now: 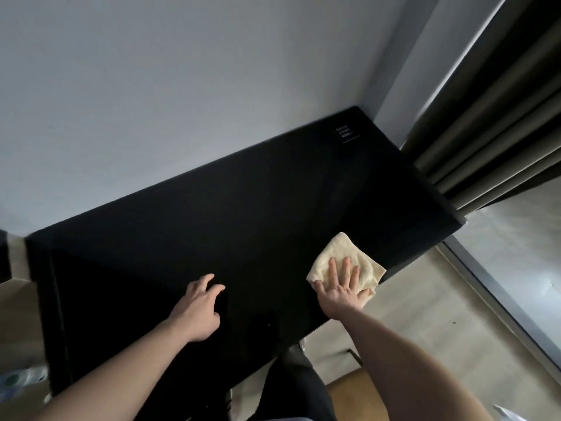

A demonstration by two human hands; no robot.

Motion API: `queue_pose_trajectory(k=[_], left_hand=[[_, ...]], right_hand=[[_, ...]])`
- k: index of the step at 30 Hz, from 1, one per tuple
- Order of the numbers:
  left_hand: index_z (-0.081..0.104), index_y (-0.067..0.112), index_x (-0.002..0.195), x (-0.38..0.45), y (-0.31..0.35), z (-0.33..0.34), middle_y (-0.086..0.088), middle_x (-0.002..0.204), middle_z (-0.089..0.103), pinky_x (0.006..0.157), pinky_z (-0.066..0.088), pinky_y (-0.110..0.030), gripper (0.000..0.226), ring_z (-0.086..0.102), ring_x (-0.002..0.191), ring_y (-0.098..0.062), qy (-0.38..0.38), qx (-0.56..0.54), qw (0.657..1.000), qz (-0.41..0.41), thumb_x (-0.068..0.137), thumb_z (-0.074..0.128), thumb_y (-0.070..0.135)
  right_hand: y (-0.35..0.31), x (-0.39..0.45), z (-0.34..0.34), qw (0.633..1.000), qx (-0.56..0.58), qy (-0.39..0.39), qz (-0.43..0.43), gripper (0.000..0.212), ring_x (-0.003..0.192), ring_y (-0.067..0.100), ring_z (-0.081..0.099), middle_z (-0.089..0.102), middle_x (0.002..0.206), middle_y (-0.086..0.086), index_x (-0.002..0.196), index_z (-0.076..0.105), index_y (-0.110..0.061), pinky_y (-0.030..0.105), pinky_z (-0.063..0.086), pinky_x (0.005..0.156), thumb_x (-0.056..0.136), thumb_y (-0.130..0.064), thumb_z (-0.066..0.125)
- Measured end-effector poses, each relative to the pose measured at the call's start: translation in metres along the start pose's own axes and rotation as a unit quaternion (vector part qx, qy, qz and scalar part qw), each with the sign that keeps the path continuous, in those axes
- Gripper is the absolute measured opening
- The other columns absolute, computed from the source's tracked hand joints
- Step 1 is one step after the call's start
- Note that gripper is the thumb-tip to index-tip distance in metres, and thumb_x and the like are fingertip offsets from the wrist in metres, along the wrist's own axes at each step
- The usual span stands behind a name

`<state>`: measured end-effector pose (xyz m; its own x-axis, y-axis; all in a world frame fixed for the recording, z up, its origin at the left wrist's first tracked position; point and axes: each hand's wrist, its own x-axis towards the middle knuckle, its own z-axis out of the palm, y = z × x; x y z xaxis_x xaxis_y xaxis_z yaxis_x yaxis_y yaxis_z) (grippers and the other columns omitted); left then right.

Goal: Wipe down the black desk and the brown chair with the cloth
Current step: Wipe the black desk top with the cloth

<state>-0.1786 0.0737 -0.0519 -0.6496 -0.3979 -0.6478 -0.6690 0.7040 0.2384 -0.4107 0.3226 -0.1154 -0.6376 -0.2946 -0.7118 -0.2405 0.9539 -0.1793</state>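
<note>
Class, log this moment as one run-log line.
right hand presses beige cloth flat | black desk near edge | left hand idle

The cloth (346, 262) under the right hand's (343, 290) fingers (346, 268) is pale cream-yellow, plain, with faint darker speckling past the fingertips. The desk (212, 226) beneath both hands is flat matte black; beyond the right fingertips, far off toward the corner, a small black square plate (346, 134) carries rows of tiny white marks. Ahead of the left hand's (197, 308) fingers the wall (182, 86) is plain light grey. Right of the right fingers, the curtain (498, 123) shows olive-grey folds striped with dark shadow, and the floor (425, 305) is pale beige.
</note>
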Motion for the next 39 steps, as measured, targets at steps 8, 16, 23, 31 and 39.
queue_pose_trajectory(k=[8, 16, 23, 31, 39], left_hand=[[0.010, 0.039, 0.168, 0.093, 0.106, -0.021, 0.006, 0.174, -0.020, 0.114, 0.045, -0.036, 0.085, -0.010, 0.162, -0.028, -0.039, -0.018, 0.999, -0.012, 0.101, 0.057, 0.018], [0.011, 0.037, 0.168, 0.140, 0.161, -0.028, 0.009, 0.174, -0.020, 0.119, 0.042, -0.040, 0.084, -0.013, 0.162, -0.026, -0.038, -0.027, 0.999, -0.019, 0.101, 0.057, 0.021], [0.015, 0.037, 0.167, 0.130, 0.147, -0.029, 0.008, 0.174, -0.017, 0.121, 0.040, -0.041, 0.081, -0.010, 0.162, -0.026, -0.041, -0.009, 0.998, -0.044, 0.101, 0.060, 0.022], [0.020, 0.035, 0.166, 0.076, 0.092, -0.008, 0.008, 0.175, -0.013, 0.125, 0.035, -0.043, 0.077, -0.005, 0.162, -0.025, -0.032, -0.033, 0.995, -0.087, 0.102, 0.061, 0.026], [0.025, 0.033, 0.165, -0.004, 0.022, 0.023, 0.008, 0.175, -0.010, 0.119, 0.037, -0.034, 0.072, -0.002, 0.162, -0.022, 0.002, -0.089, 0.993, -0.082, 0.102, 0.059, 0.024]], right_hand=[[0.091, 0.104, -0.126, 0.996, 0.042, 0.026, 0.077, 0.082, 0.149, 0.029, -0.045, -0.050, 0.161, -0.001, 0.160, -0.028, -0.043, 0.077, -0.021, 0.111, 0.099, -0.074, 0.018], [0.144, 0.174, -0.208, 0.986, 0.080, 0.068, 0.130, 0.095, 0.153, 0.030, -0.039, -0.045, 0.165, -0.004, 0.162, -0.023, -0.045, 0.083, -0.012, 0.113, 0.091, -0.088, 0.024], [0.155, 0.194, -0.212, 0.978, 0.070, 0.136, 0.139, 0.097, 0.159, 0.035, -0.024, -0.027, 0.173, 0.000, 0.165, -0.012, -0.043, 0.086, -0.002, 0.113, 0.091, -0.089, 0.031], [0.127, 0.155, -0.158, 0.978, 0.062, 0.182, 0.081, 0.065, 0.161, 0.034, -0.018, -0.013, 0.177, 0.002, 0.166, 0.004, -0.046, 0.080, -0.005, 0.118, 0.108, -0.055, 0.033], [0.033, 0.033, -0.009, 0.981, 0.033, 0.183, -0.061, 0.068, 0.161, 0.036, -0.018, -0.007, 0.177, 0.005, 0.166, 0.011, -0.046, 0.078, -0.014, 0.118, 0.106, -0.046, 0.043]])
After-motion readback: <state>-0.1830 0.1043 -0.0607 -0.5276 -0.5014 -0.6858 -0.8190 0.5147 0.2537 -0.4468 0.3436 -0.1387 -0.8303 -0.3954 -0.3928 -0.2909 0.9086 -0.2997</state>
